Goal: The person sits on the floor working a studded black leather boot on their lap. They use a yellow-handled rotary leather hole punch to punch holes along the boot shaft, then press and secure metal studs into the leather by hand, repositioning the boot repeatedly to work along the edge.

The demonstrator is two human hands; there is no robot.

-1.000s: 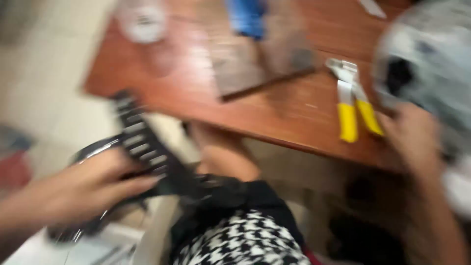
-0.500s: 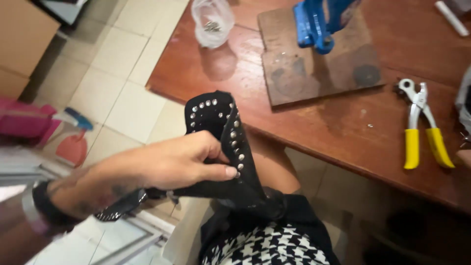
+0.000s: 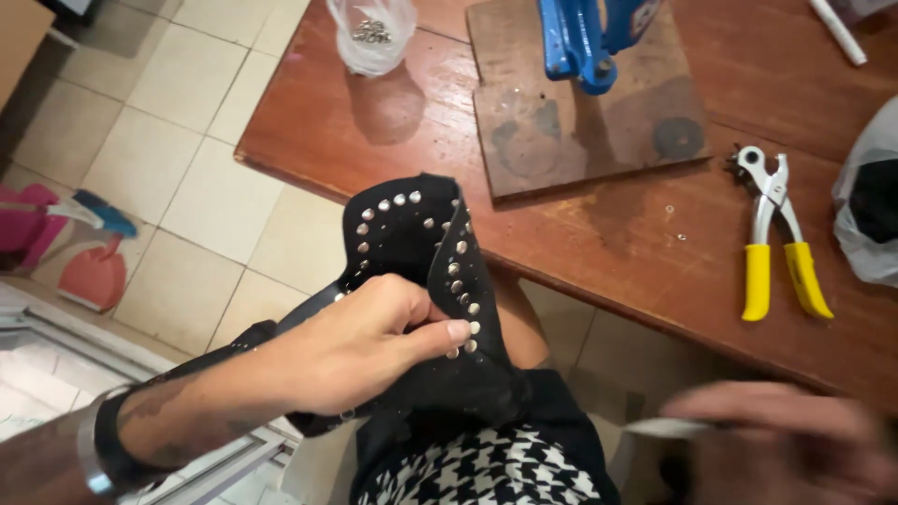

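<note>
My left hand (image 3: 360,341) grips a piece of black fabric (image 3: 412,234) set with rows of round silver studs, holding it up in front of the wooden table (image 3: 374,140). The thumb and fingers pinch a folded edge by the studs. My right hand (image 3: 776,440) is at the lower right, blurred, with a thin pale object (image 3: 669,427) in its fingers; what that object is I cannot tell. A black and white houndstooth cloth (image 3: 482,472) lies below on my lap.
On the table stand a blue press (image 3: 589,37) on a wooden board (image 3: 580,122), yellow-handled punch pliers (image 3: 776,243), a clear bag of small metal parts (image 3: 372,33) and a plastic bag (image 3: 870,206) at the right edge. Tiled floor lies to the left.
The view has steadied and come closer. My left hand has lifted the studded fabric higher toward the table. My right hand has come into view at the lower right.
</note>
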